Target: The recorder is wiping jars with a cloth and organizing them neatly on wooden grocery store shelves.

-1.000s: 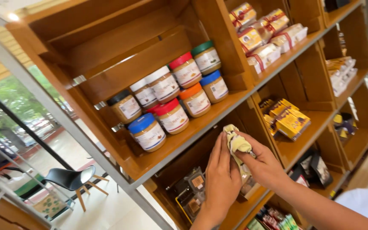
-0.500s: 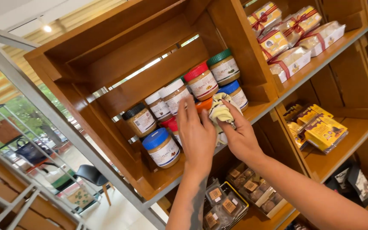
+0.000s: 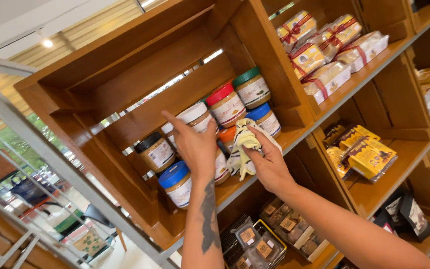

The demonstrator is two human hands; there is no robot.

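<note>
— What's hard to see here?

— Mostly the jar behind the left hand [image 3: 195,147]. The hand is raised in front of the jars with its fingers spread, and its palm covers most of a jar with a pale label [image 3: 220,167]. I cannot tell whether the fingers actually grip that jar or only rest against it.

— And the other hand?

— The right hand [image 3: 269,162] pinches a soft, crumpled cloth [image 3: 242,149], cream with dark markings, just right of that hidden jar. The cloth hangs in loose folds and hides the orange-lidded jar [image 3: 228,135] except for its lid.

— What's clear around the hidden jar?

— Just left of it and lower stands a blue-lidded jar [image 3: 176,183], round, glossy, with a white label. Further left and up is a black-lidded jar [image 3: 156,151]. Above are a white-lidded jar [image 3: 193,115] and a red-lidded jar [image 3: 226,103]; up and to the right, a green-lidded jar [image 3: 251,87] and a second blue-lidded one [image 3: 265,118]. All look like clear jars of tan paste with plastic lids.

— The shelf?

— A wooden shelf unit [image 3: 140,74], smooth brown boards, tilted in the view. Well to the right of the hidden jar, clear boxes tied with red ribbon [image 3: 324,50] are stacked; below them, yellow packets [image 3: 369,157]. Lower still, small lidded trays [image 3: 255,244] are cut off by the frame's bottom edge.
</note>
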